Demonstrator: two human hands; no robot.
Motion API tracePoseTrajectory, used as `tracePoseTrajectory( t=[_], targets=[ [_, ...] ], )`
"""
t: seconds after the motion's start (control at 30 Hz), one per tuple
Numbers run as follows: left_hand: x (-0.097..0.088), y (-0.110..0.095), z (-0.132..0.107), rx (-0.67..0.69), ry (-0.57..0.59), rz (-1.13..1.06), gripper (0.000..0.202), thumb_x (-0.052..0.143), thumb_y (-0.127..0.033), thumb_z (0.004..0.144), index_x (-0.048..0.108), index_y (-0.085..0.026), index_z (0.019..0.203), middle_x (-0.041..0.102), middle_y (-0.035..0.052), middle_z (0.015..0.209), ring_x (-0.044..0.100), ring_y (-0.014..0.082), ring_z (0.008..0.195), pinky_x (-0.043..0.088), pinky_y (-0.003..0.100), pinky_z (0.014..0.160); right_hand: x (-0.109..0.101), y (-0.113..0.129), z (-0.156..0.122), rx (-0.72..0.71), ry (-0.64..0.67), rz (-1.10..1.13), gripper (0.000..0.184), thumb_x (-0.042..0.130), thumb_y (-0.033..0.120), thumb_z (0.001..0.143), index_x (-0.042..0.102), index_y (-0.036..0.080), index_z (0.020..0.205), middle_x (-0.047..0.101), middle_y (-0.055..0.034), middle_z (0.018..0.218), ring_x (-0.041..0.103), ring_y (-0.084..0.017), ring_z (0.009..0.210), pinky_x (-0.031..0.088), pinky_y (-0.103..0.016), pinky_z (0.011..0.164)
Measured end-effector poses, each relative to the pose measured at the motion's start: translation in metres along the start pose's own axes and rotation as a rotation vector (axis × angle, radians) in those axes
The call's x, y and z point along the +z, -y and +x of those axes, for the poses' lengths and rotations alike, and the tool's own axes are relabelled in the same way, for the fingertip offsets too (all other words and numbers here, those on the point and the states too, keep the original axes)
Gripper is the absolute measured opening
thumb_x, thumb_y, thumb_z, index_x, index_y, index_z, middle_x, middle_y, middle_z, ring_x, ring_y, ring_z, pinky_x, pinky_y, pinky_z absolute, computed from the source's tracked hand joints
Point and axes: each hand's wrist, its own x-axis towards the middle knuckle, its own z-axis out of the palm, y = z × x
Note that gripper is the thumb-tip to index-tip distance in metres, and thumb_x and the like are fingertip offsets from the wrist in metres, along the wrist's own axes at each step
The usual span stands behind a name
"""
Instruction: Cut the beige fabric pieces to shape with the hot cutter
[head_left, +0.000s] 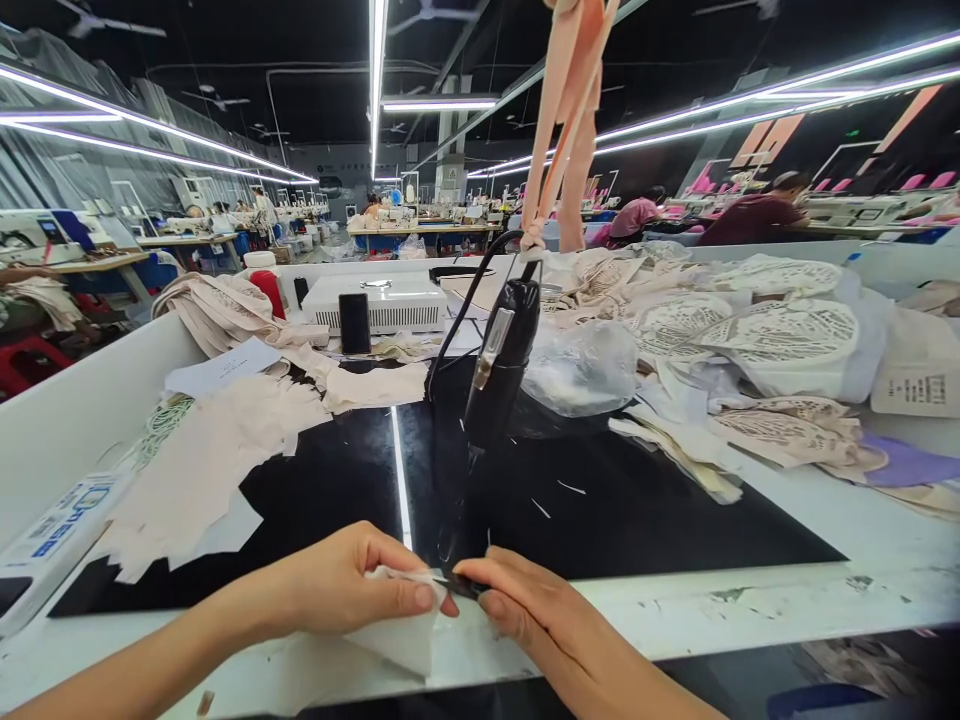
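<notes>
My left hand [352, 580] pinches a thin white fabric piece [401, 635] between thumb and fingers at the near edge of the table. The cloth's lower part hangs down below the fingers. My right hand [540, 620] is closed on small dark thread snips [466, 586], mostly covered by the fingers. Their pointed end reaches the fabric edge beside my left thumb; whether the blades are apart cannot be made out. Beyond the hands hangs a black corded handheld tool [501, 365], tip down, tied up by peach fabric strips [566, 110].
A black board [600, 500] lies on the white table with a few thread scraps. Pale fabric pieces [217, 450] are stacked left. A plastic bag [581, 370] and patterned cups [787, 335] lie right. Behind stand a white vented box [409, 305] and a phone [355, 323].
</notes>
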Motion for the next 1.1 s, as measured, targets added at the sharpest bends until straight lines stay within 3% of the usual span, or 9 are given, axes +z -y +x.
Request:
tracePoseTrajectory(
  t=[0.6,0.97,1.1],
  targets=[
    [0.003,-0.009,-0.001,-0.025,0.006,0.104,0.030,0.062,-0.038,0.089,0.080,-0.016,0.096,0.063,-0.0002,0.072,0.042,0.0122,0.066,0.029,0.024,0.060,0.007,-0.001,0.005,0.005,0.009,-0.055,0.047,0.033,0.056,0.102,0.073,0.030,0.104,0.068,-0.0030,0.088,0.064,-0.019,0.079,0.050,-0.027,0.071],
    [0.001,-0.001,-0.002,-0.046,-0.019,0.195,0.037,0.060,-0.048,0.089,0.080,-0.018,0.095,0.069,0.0018,0.078,0.052,0.0157,0.069,0.038,0.024,0.065,0.011,-0.007,0.004,0.041,0.055,-0.014,0.040,0.037,0.051,0.103,0.069,0.028,0.098,0.063,-0.0012,0.091,0.063,-0.017,0.086,0.047,-0.026,0.076],
    [0.002,-0.002,-0.004,-0.054,-0.017,0.210,0.033,0.059,-0.043,0.090,0.080,-0.018,0.096,0.067,0.0008,0.075,0.047,0.0132,0.066,0.035,0.024,0.063,0.013,-0.008,0.006,0.047,0.087,0.003,0.039,0.034,0.049,0.104,0.067,0.029,0.103,0.058,0.0003,0.087,0.061,-0.016,0.083,0.046,-0.026,0.074]
  ],
)
